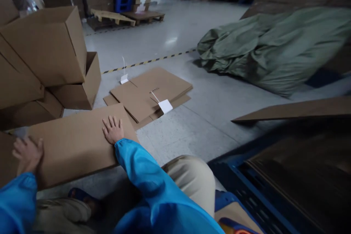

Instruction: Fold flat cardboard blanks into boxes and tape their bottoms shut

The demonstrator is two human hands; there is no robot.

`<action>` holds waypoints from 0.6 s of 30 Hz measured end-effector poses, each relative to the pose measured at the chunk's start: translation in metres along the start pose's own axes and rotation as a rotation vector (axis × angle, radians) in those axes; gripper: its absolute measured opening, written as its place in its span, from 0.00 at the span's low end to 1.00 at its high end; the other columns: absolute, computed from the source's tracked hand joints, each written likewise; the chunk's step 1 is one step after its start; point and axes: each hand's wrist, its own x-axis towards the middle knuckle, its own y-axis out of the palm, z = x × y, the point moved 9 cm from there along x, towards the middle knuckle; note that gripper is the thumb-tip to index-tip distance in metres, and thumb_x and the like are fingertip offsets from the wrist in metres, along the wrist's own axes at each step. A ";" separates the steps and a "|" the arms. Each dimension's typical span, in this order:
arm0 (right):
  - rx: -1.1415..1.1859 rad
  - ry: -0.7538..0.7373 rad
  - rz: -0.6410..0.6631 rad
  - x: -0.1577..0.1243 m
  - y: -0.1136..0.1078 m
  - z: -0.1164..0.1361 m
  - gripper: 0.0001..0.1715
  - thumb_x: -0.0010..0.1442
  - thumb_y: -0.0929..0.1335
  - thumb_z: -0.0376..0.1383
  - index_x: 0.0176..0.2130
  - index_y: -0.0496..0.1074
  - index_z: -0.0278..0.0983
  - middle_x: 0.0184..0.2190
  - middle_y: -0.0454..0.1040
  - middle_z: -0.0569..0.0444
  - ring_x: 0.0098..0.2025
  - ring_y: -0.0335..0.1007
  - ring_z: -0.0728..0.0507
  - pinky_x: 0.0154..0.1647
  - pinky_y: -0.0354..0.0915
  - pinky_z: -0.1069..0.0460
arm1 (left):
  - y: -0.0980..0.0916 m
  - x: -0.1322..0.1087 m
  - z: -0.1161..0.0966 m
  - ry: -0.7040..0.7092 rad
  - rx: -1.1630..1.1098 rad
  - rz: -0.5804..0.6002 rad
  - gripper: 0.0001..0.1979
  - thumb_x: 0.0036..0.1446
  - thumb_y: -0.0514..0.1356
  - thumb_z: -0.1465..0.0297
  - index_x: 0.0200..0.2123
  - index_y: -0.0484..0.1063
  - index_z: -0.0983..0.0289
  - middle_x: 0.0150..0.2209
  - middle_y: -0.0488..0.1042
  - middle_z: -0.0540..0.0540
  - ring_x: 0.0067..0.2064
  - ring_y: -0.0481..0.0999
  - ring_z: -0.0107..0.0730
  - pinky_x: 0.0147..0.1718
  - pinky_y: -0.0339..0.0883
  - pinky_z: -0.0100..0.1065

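Observation:
A long brown cardboard panel (74, 142) lies in front of me, reaching from the left side toward the middle. Flat on its right end rests my right hand (113, 130), fingers spread. My left hand (28, 153) presses against its left part, the fingers apart and slightly blurred; its contact with the edge there is not clear. Just beyond the panel, flattened cardboard sheets (153, 91) are stacked on the floor, with a white tag (165, 106) on their near side and another white tag (124, 78) at the far left corner.
Open cardboard boxes (46, 44) are piled at the left. A green cloth cover (263, 44) drapes over goods at the right. Nearer, a blue pallet (246, 186) stands beside my knee, with a cardboard sheet (301, 109) jutting above it. Wooden pallets (144, 16) lie farther back.

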 end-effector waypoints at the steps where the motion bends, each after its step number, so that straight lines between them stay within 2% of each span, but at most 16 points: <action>1: 0.016 0.006 0.008 0.002 -0.002 0.000 0.32 0.73 0.56 0.47 0.71 0.55 0.44 0.74 0.45 0.48 0.75 0.36 0.35 0.72 0.31 0.32 | 0.000 -0.010 -0.034 0.111 -0.025 -0.008 0.38 0.67 0.40 0.54 0.67 0.55 0.78 0.69 0.50 0.77 0.71 0.47 0.65 0.65 0.44 0.63; 2: 0.032 0.013 0.016 0.004 -0.004 0.001 0.31 0.73 0.56 0.47 0.71 0.55 0.44 0.74 0.44 0.48 0.75 0.36 0.35 0.72 0.31 0.33 | 0.006 -0.023 -0.069 0.211 -0.063 0.035 0.36 0.68 0.39 0.57 0.68 0.55 0.78 0.70 0.51 0.74 0.71 0.47 0.61 0.66 0.42 0.61; 4: 0.065 0.022 0.046 0.007 -0.007 0.003 0.32 0.73 0.56 0.46 0.71 0.54 0.44 0.74 0.43 0.48 0.76 0.34 0.36 0.72 0.30 0.32 | 0.030 -0.054 -0.140 0.451 -0.108 0.197 0.35 0.68 0.39 0.58 0.70 0.54 0.74 0.70 0.51 0.69 0.72 0.46 0.55 0.68 0.38 0.56; 6: 0.095 0.013 0.097 0.007 -0.012 0.008 0.32 0.73 0.56 0.45 0.71 0.53 0.41 0.74 0.42 0.47 0.76 0.32 0.37 0.72 0.28 0.32 | 0.054 -0.078 -0.184 0.531 -0.094 0.339 0.34 0.68 0.40 0.58 0.71 0.54 0.71 0.72 0.49 0.66 0.73 0.44 0.55 0.68 0.38 0.57; 7: 0.111 0.008 0.126 0.004 -0.016 0.010 0.32 0.73 0.56 0.44 0.72 0.53 0.40 0.74 0.42 0.47 0.76 0.31 0.38 0.73 0.28 0.33 | 0.063 -0.086 -0.196 0.532 -0.078 0.380 0.34 0.69 0.39 0.59 0.71 0.54 0.69 0.72 0.47 0.65 0.73 0.43 0.56 0.68 0.38 0.58; 9: 0.181 0.023 0.149 -0.011 -0.031 0.009 0.34 0.73 0.56 0.46 0.72 0.52 0.37 0.74 0.42 0.47 0.76 0.31 0.38 0.73 0.31 0.33 | 0.071 -0.092 -0.207 0.505 -0.050 0.396 0.33 0.69 0.37 0.61 0.71 0.54 0.69 0.72 0.47 0.66 0.73 0.43 0.56 0.68 0.38 0.59; 11: 0.311 0.044 0.080 -0.041 -0.060 -0.003 0.35 0.73 0.56 0.50 0.71 0.54 0.36 0.73 0.46 0.46 0.75 0.36 0.38 0.73 0.39 0.35 | 0.073 -0.089 -0.211 0.503 -0.038 0.373 0.34 0.69 0.35 0.61 0.71 0.54 0.70 0.72 0.46 0.67 0.73 0.44 0.56 0.68 0.38 0.58; 13: 0.475 0.009 -0.091 -0.093 -0.099 -0.028 0.33 0.72 0.57 0.51 0.67 0.62 0.37 0.70 0.57 0.46 0.73 0.49 0.40 0.72 0.49 0.39 | 0.076 -0.082 -0.214 0.502 -0.038 0.373 0.35 0.69 0.33 0.59 0.71 0.53 0.71 0.72 0.46 0.67 0.73 0.43 0.55 0.68 0.36 0.58; 15: 0.605 -0.022 -0.341 -0.169 -0.139 -0.072 0.27 0.73 0.57 0.49 0.59 0.71 0.41 0.61 0.72 0.50 0.65 0.64 0.44 0.67 0.59 0.46 | 0.080 -0.076 -0.218 0.510 -0.079 0.358 0.39 0.68 0.30 0.55 0.71 0.53 0.72 0.72 0.45 0.67 0.73 0.41 0.55 0.68 0.35 0.56; 16: 0.635 0.070 -0.495 -0.215 -0.154 -0.109 0.25 0.72 0.57 0.48 0.54 0.75 0.41 0.56 0.76 0.50 0.60 0.69 0.43 0.64 0.63 0.46 | 0.081 -0.075 -0.220 0.516 -0.108 0.348 0.41 0.67 0.28 0.53 0.71 0.52 0.71 0.73 0.44 0.66 0.73 0.39 0.55 0.69 0.33 0.55; 18: 0.597 0.435 -0.805 -0.320 -0.167 -0.195 0.24 0.69 0.60 0.50 0.44 0.77 0.38 0.46 0.80 0.46 0.53 0.74 0.40 0.57 0.68 0.43 | 0.081 -0.077 -0.225 0.567 -0.172 0.342 0.40 0.66 0.29 0.50 0.73 0.47 0.65 0.74 0.38 0.60 0.74 0.36 0.52 0.69 0.29 0.53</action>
